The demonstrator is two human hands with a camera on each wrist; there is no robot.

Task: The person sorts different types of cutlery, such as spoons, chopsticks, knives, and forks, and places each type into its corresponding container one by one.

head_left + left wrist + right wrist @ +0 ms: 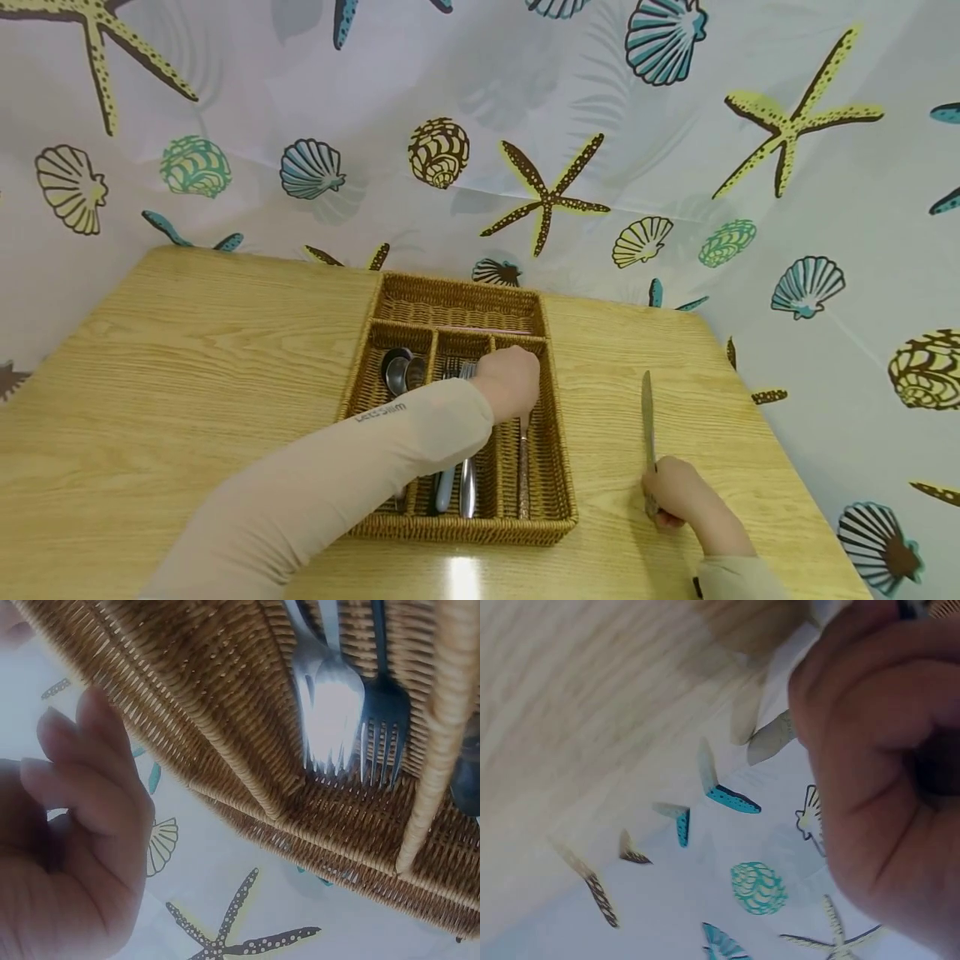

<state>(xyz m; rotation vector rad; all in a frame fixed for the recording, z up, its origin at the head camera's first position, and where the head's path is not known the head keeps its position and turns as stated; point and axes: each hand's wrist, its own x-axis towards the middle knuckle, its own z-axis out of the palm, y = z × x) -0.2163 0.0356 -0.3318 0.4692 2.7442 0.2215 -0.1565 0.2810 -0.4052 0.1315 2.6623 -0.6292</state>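
Observation:
My left hand [510, 379] is low over the right-hand compartment of a wicker cutlery basket [459, 531]. Its fingers are curled at the far end of a knife with a patterned handle [524, 475], hiding that end. In the left wrist view the curled fingers [82, 787] show, but the knife does not. Over the table to the basket's right, my right hand [678, 492] grips another knife [648, 417] by its handle, blade pointing away from me. The right wrist view shows the curled hand [892, 765] with the blade tip [771, 739] beyond it.
Forks [386, 720] lie in the basket's middle compartment, and spoons [397, 375] in the left one. Across the back runs a wide compartment [457, 304]. The basket stands on a wooden table [225, 350] against a shell-patterned cloth [375, 92].

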